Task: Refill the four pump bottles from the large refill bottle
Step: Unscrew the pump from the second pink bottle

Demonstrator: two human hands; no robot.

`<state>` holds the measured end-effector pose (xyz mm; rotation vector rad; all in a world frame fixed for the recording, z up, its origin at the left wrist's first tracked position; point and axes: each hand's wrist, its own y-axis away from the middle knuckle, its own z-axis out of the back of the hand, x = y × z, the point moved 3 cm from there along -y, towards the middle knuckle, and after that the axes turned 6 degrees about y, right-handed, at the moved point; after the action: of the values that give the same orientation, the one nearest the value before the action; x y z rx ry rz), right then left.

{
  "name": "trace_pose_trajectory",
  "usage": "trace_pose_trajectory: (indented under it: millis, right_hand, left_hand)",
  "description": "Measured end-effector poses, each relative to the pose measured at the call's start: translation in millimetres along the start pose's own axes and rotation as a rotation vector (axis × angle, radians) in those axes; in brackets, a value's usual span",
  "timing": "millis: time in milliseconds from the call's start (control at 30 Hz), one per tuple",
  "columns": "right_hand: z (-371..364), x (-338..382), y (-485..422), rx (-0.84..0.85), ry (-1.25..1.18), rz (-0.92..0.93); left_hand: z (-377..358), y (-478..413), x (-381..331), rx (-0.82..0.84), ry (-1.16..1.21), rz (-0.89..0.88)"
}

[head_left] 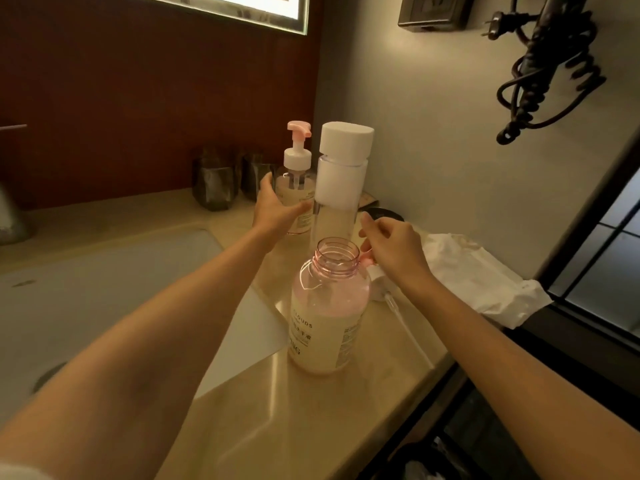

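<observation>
An open pump bottle stands on the beige counter in front of me. It is pink-tinted, has no cap and holds cream liquid. Its removed pump head lies just to its right, with its tube resting on the counter. My right hand is on that pump head, thumb against the pink top. Behind stands a tall clear refill bottle with a white cap. To its left, my left hand wraps around a second pump bottle, whose pink pump is still on.
A white sink basin fills the left side, with a faucet base at the far left. Two dark glass tumblers stand against the back wall. A white cloth lies at the right. A hair dryer with coiled cord hangs on the wall.
</observation>
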<state>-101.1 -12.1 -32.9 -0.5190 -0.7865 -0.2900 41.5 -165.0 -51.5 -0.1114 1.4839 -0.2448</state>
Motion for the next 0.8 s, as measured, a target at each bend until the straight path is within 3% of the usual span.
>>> trace_pose_trajectory:
  millis: [100, 300, 433, 533, 800]
  right_hand:
    - [-3.6, 0.7, -0.4, 0.014, 0.000, 0.000]
    - [-5.0, -3.3, -1.9, 0.003, -0.001, 0.007]
    - [6.2, -17.4, -7.8, -0.042, 0.145, -0.039]
    - [9.5, -26.9, -7.7, -0.007, 0.239, -0.071]
    - [6.8, -22.2, 12.6, 0.086, 0.212, -0.053]
  left_hand:
    - [-3.8, -7.0, 6.6, 0.041, 0.041, 0.014]
    - [-3.3, -11.6, 10.0, -0.028, -0.017, -0.026]
    - [-0.7, -5.8, 12.6, -0.057, -0.017, -0.045]
    - [5.3, 8.2, 11.1, -0.053, 0.016, -0.056]
    - [52.0, 82.6, -14.3, -0.052, 0.063, -0.029]
